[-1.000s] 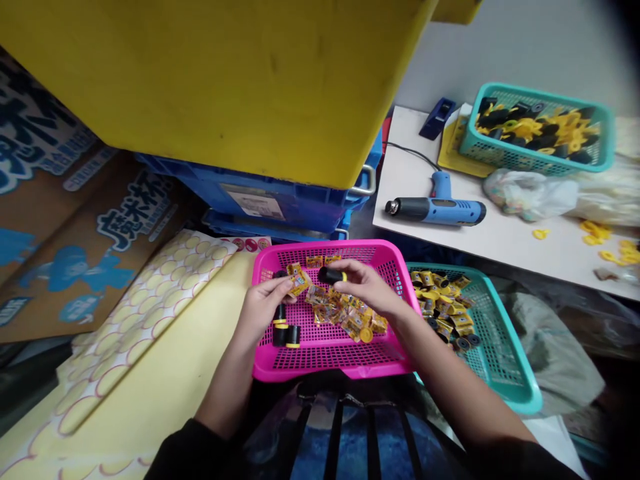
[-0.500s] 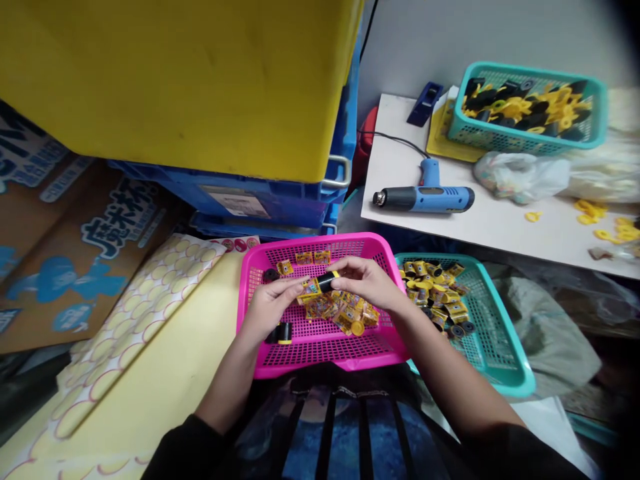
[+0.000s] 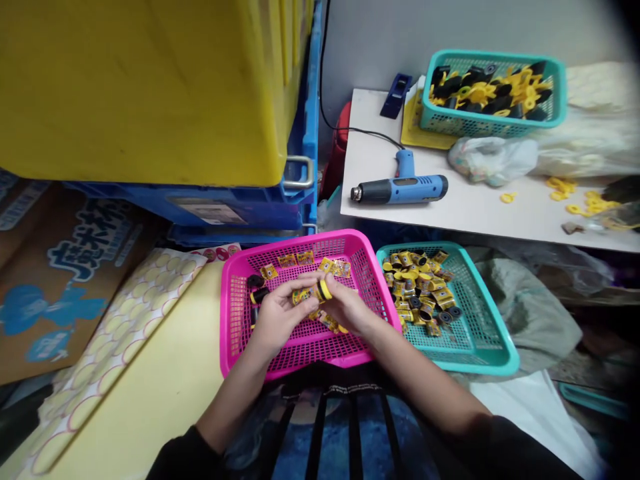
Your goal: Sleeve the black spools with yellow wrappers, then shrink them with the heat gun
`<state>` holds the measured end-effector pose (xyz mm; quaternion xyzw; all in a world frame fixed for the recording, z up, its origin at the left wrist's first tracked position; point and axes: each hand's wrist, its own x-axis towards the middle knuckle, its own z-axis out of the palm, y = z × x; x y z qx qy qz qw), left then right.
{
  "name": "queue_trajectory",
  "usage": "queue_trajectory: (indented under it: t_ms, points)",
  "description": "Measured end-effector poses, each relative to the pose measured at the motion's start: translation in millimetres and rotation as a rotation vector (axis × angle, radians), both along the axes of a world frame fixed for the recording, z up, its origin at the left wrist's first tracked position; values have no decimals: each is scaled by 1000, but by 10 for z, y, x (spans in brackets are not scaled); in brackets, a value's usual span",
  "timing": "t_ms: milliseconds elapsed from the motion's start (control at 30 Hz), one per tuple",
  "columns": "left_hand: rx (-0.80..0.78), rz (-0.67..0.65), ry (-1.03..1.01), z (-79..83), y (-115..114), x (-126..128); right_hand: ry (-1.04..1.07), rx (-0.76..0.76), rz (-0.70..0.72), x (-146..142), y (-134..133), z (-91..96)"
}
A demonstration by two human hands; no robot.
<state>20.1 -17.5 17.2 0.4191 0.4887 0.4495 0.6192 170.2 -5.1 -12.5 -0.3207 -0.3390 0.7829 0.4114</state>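
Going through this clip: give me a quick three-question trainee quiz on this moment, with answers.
1. What colour is the plastic mesh basket under the left hand and right hand?
2. True or false: the blue heat gun lies on the white table top.
3. Where are the heaped yellow-and-black cylinders to the right of that basket? A) in the teal mesh basket, B) in the cardboard box, C) in the yellow bin.

Key: 1. Pink. 2. True. 3. A.
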Motion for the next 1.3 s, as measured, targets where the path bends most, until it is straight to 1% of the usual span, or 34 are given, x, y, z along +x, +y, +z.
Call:
queue_trajectory:
  t_ms: [33, 100, 267, 400, 500, 567, 667, 833, 967, 1133, 1233, 1300]
  points:
    - [34, -4, 7, 2, 0, 24, 33, -30, 15, -32, -26, -13]
    - [65, 8, 28, 6, -3, 58, 52, -45, -7, -86, -64, -25]
    - [14, 58, 98, 0, -31, 73, 19, 0, -56, -125, -87, 7]
    - [7, 53, 84, -34, -57, 57, 33, 52, -28, -107, -92, -15]
    - [18, 35, 47, -42, -72, 62, 98, 79, 8, -75, -101, -58]
    - [24, 15, 30, -27, -81, 69, 126, 76, 40, -46, -105, -62]
    - [38, -23, 5, 24, -91, 66, 123, 65, 61, -5, -108, -8]
    - [92, -17, -22, 120, -94, 22, 180, -10, 106, 34, -108, 104]
    - [65, -33, 69, 136, -102, 17, 180, -1, 121, 40, -108, 88]
    - [66, -3, 170, 102, -102, 46, 175, 7, 56, 19, -112, -2]
    - [130, -9, 239, 108, -92, 91, 111, 34, 46, 29, -100, -31]
    - [259, -11, 323, 120, -91, 143, 20, 93, 7, 77, -109, -6]
